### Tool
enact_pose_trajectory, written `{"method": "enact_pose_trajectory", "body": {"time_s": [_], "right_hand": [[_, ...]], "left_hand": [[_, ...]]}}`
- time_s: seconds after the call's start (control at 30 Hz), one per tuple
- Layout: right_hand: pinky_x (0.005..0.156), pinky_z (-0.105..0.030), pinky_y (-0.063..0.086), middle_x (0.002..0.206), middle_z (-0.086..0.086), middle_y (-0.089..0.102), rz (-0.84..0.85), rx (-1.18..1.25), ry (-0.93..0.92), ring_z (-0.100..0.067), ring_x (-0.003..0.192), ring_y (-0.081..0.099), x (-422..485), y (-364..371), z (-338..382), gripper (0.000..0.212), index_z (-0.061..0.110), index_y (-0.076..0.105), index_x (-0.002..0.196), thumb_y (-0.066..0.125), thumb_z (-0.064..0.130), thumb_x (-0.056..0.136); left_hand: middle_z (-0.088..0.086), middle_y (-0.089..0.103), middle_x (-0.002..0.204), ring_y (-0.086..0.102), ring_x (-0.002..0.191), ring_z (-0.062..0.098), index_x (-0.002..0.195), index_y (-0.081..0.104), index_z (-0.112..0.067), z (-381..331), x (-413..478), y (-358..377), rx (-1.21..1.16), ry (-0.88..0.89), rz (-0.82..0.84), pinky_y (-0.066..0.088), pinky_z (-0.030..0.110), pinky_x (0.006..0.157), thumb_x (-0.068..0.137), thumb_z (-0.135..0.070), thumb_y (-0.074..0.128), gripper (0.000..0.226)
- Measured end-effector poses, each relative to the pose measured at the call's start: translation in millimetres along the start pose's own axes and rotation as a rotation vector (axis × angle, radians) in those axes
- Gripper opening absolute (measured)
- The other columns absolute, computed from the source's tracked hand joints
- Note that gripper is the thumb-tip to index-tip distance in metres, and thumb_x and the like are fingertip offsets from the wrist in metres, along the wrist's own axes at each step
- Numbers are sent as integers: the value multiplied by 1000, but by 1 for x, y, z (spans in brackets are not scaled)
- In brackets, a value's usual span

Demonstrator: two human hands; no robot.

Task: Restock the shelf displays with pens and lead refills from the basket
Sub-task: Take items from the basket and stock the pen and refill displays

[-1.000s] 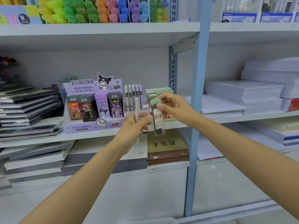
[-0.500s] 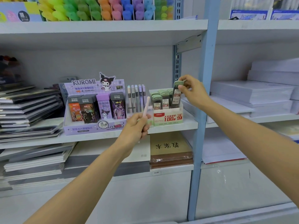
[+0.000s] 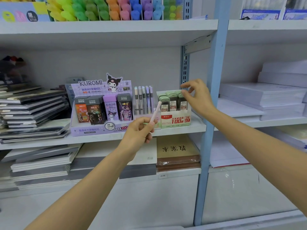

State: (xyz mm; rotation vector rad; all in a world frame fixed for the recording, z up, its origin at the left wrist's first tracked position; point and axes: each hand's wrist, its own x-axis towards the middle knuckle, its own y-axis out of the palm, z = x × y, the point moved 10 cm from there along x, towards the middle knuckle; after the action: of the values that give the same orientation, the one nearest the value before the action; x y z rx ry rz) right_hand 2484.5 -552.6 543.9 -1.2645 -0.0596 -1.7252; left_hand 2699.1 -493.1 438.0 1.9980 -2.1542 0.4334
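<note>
My left hand (image 3: 138,131) grips a pale pink pen (image 3: 155,112), tilted up to the right, in front of the pen display (image 3: 144,99) of several upright pens. My right hand (image 3: 196,95) hovers with loosely spread fingers over the green-capped lead refills (image 3: 172,101) standing in their green and white display box (image 3: 176,120). Its fingertips are at the caps of the right row and it holds nothing. The purple Kuromi lead display (image 3: 99,105) stands to the left. No basket is in view.
A blue shelf upright (image 3: 211,100) rises just right of the refill box. Notebook stacks (image 3: 33,110) fill the left of the shelf and white paper reams (image 3: 265,100) the right. Colourful highlighters (image 3: 113,9) line the shelf above; brown notebooks (image 3: 177,151) lie below.
My right hand carried a green-capped refill from mid-air to the display box, set it in the right row and let go. My left hand kept hold of the pink pen.
</note>
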Motion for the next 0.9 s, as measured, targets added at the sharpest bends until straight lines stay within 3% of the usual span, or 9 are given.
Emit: {"method": "enact_pose_trajectory", "body": {"time_s": [0.03,0.1,0.17,0.27,0.37,0.5,0.63,0.8,0.9], "right_hand": [[80,-21,48,115,2,58,33,117,-20,-9,90,57,-4,1,13,22,17,63,115,57,25,95],[71,-23,53,106,5,65,252,375,-24,-8,80,63,-18,21,39,24,18,63,117,57,26,96],[67,-21,54,92,2,70,464,468,-54,-8,72,65,-36,45,62,19,15,68,110,62,20,93],[70,-19,54,86,-9,72,440,558,-50,-11,72,65,-43,50,71,13,7,73,99,66,9,89],[71,-22,56,91,-19,71,368,741,50,-18,75,68,-46,46,61,13,2,71,99,66,3,86],[72,-26,59,86,-10,71,579,854,134,-21,77,70,-74,74,64,17,2,66,101,65,-3,85],[81,-31,58,96,-15,71,807,755,131,-25,87,70,-103,98,73,18,2,66,106,65,4,88],[68,-23,56,92,-5,68,528,661,20,-11,76,64,-72,81,93,19,11,67,107,65,18,90],[66,-20,53,87,1,69,504,658,-8,-7,76,63,-58,80,107,20,15,69,100,74,21,83]], "left_hand": [[2,55,75,47,57,10,103,67,-13,0,0,-1,8,3,-1,41,17,51,97,-18,56,14],[1,56,73,47,56,9,100,70,-14,-3,-1,-1,25,19,5,39,17,50,95,-16,59,12],[1,58,71,48,55,9,97,71,-15,-7,-3,-2,36,38,5,39,17,49,92,-14,63,9],[0,65,68,54,53,8,94,70,-16,-10,-7,-19,23,29,-48,42,18,47,85,-11,71,10],[3,68,69,58,54,9,92,69,-8,-2,-12,-49,-210,-61,-195,46,17,47,81,-4,72,12],[1,68,71,60,57,7,90,69,-6,0,-18,-63,-532,-64,-267,52,15,55,71,-8,73,19],[0,73,81,69,73,11,94,70,-8,-10,-20,-59,-496,12,-244,56,19,67,67,-13,73,28],[9,75,83,71,76,18,94,69,-5,-22,-21,-55,-183,84,-253,59,28,74,78,-7,75,17],[10,72,80,70,72,18,87,68,-7,-30,-20,-49,-56,136,-265,58,27,69,76,-7,78,15]]}}
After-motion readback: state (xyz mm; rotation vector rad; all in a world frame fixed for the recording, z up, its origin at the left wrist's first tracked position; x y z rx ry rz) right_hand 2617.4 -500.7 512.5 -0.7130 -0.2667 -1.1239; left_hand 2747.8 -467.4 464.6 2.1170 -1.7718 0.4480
